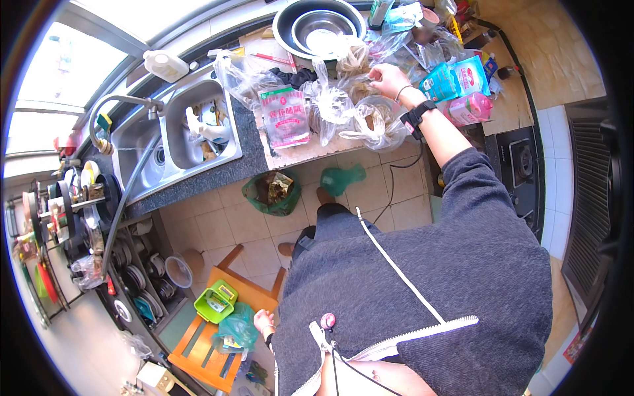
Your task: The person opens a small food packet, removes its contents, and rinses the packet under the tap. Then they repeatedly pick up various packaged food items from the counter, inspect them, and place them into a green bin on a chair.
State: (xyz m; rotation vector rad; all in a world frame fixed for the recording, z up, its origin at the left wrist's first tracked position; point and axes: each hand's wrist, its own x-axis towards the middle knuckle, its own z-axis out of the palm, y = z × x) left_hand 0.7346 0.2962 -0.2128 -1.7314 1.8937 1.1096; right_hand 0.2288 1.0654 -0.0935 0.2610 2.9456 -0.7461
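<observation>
My right hand reaches over the cluttered counter, fingers bent, at a clear plastic bag with brownish contents. Whether the fingertips grip its film I cannot tell. Just nearer me lies another knotted clear bag with brown contents. Left of it are a crumpled clear bag and a pink-and-clear printed packet. A brown-filled bag rests behind my fingers. My left hand hangs low with curled fingers, nothing visible in it, beside a teal plastic bag on a wooden chair.
Nested metal basins stand at the back. A double sink is at left, with a pink bottle and blue pouches at right. On the floor sit a green-lined rubbish bag, a green plastic bag and a cable.
</observation>
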